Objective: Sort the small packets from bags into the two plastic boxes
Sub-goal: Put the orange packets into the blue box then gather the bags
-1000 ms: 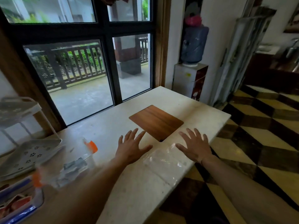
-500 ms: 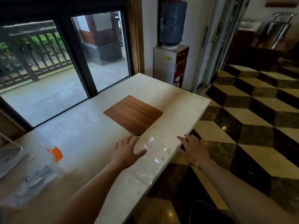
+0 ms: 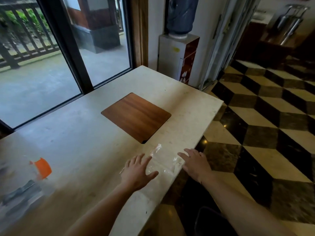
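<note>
A flat, clear plastic bag (image 3: 162,163) lies on the pale stone table (image 3: 76,150) near its right edge. My left hand (image 3: 139,170) rests palm down on the bag's left side, fingers spread. On the bag's right side, at the table's edge, my right hand (image 3: 196,163) lies flat with its fingers apart. A clear plastic box with an orange clasp (image 3: 42,167) stands blurred at the far left, with dark packets inside. Neither hand grips anything.
A brown wooden square (image 3: 136,116) is set into the table beyond the bag. A window runs along the table's far side. A water dispenser (image 3: 179,57) stands past the far corner. Checkered floor (image 3: 264,133) lies to the right, below the table edge.
The view has swung right, so the rack and second box at the left have left the frame. Both hands have slid toward the table's right edge with the bag between them.
</note>
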